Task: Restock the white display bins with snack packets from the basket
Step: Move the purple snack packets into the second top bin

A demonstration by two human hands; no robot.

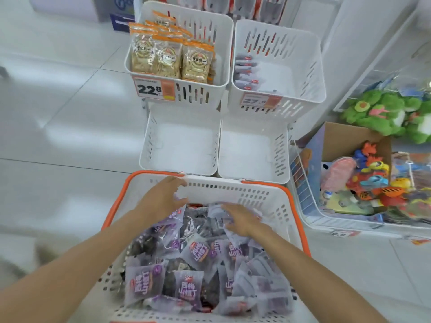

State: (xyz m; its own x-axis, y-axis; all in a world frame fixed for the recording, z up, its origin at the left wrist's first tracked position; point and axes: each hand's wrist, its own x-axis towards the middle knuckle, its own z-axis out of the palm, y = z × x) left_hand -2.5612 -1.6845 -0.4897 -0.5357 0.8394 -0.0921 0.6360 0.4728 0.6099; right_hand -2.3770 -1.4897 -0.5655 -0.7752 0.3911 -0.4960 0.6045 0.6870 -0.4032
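Note:
A white basket with an orange rim [296, 206] sits low in the middle, holding several purple-and-clear snack packets [193, 250]. My left hand [163, 199] reaches in at the basket's far wall, its fingers curled round a pale packet [180, 197]. My right hand [242, 221] lies over the pile to the right, with its fingers closed on the edge of another packet [215, 210]; the thumb is hidden. Beyond the basket stand two empty white display bins, the lower left bin [182, 141] and the lower right bin [247, 148].
Above them, one upper bin [224, 43] holds orange-topped packets behind a 22.8 price tag, and the other upper bin [310, 73] holds a few pale packets. A wire bin of toys [300, 183] and green plush toys [382, 113] are at right. White floor tiles lie to the left.

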